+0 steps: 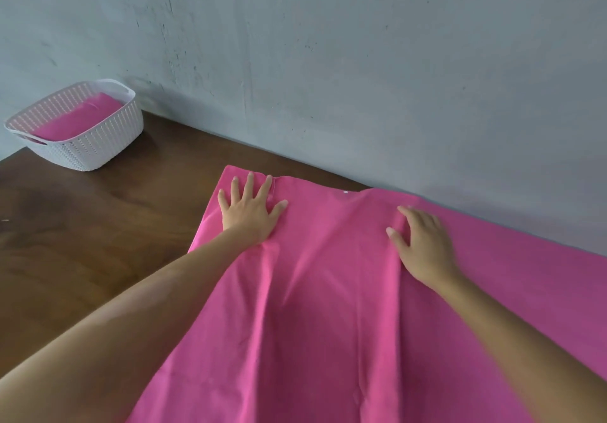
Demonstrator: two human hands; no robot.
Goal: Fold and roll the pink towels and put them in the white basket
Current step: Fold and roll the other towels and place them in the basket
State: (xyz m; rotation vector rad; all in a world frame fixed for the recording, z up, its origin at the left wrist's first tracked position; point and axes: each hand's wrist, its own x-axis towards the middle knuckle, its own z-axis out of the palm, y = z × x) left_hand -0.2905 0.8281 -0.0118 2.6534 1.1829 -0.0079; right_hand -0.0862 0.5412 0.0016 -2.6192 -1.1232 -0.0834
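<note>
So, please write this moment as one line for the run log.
stage: smoothing | left hand: flat on towel | right hand: on towel, fingers spread | basket: far left, pink towel inside

The pink towel [328,291] spread over the bench [82,225] is thin, matt cloth, creased in long soft folds. The bench itself is dark brown wood, smooth with a dull sheen and visible grain. The white basket [98,140] looks like moulded plastic with a perforated, woven-pattern wall. Behind, the wall [361,61] is grey, matt, rough plaster with scuffs.
</note>
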